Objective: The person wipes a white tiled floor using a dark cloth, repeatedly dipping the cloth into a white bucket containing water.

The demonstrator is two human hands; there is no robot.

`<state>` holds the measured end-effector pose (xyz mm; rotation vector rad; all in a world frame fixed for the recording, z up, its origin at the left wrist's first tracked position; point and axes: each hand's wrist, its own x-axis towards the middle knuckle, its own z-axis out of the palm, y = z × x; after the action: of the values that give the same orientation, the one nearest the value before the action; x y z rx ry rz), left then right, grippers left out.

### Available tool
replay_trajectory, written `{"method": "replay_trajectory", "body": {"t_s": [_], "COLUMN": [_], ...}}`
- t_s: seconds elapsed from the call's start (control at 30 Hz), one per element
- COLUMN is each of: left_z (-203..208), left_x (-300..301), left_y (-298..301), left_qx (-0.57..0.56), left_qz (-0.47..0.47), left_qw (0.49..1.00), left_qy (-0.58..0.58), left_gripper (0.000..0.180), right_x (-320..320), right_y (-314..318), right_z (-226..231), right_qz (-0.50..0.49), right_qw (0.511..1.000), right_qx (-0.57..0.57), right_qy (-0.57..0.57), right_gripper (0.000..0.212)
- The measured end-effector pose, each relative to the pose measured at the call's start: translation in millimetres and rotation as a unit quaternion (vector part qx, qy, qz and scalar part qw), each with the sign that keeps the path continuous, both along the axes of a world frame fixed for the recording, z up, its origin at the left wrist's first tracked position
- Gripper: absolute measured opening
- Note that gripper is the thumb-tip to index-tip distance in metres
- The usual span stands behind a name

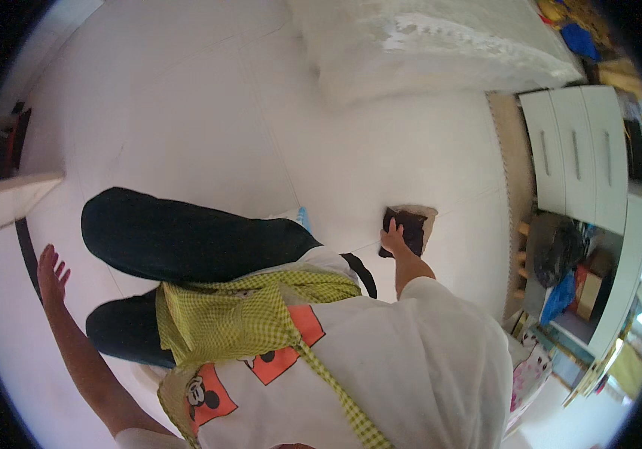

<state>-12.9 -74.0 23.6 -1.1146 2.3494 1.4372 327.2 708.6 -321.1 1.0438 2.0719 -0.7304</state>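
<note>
Where dark cloth (pixel 414 232) is touched (three o'clock), right hand (pixel 392 238)'s closure is unclear. Left hand (pixel 52 278) is spread, empty (nine o'clock), presumably for balance.

You count: 1 left hand (pixel 52 278), lower left; 1 right hand (pixel 393 239), 1 dark cloth (pixel 414 229), right of centre; 3 drawers (pixel 569 123), upper right.

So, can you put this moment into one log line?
Left fingers: open, empty | Right fingers: touching dark cloth | Grip: unclear | Place: pale floor
</note>
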Motion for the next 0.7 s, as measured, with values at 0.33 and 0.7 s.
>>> {"method": "replay_trajectory", "body": {"t_s": [0.33,0.7], "left_z": [25.1,19.9], "left_x": [32.7,66.3], "left_y": [34.2,53.2], "left_qx": [-0.091,-0.155], "left_qz": [-0.057,-0.07], "left_qw": [0.994,0.984], "left_qy": [-0.027,-0.05], "left_gripper": [0.061,0.05], "right_x": [-44.0,-210.2], "right_y": [14.3,-145.7], "right_z": [-1.1,28.2], "right_qz": [-0.156,0.14], "right_qw": [0.967,0.983], "right_qx": [0.153,-0.085], "right_qy": [-0.13,0.085], "right_gripper": [0.076,0.046]}}
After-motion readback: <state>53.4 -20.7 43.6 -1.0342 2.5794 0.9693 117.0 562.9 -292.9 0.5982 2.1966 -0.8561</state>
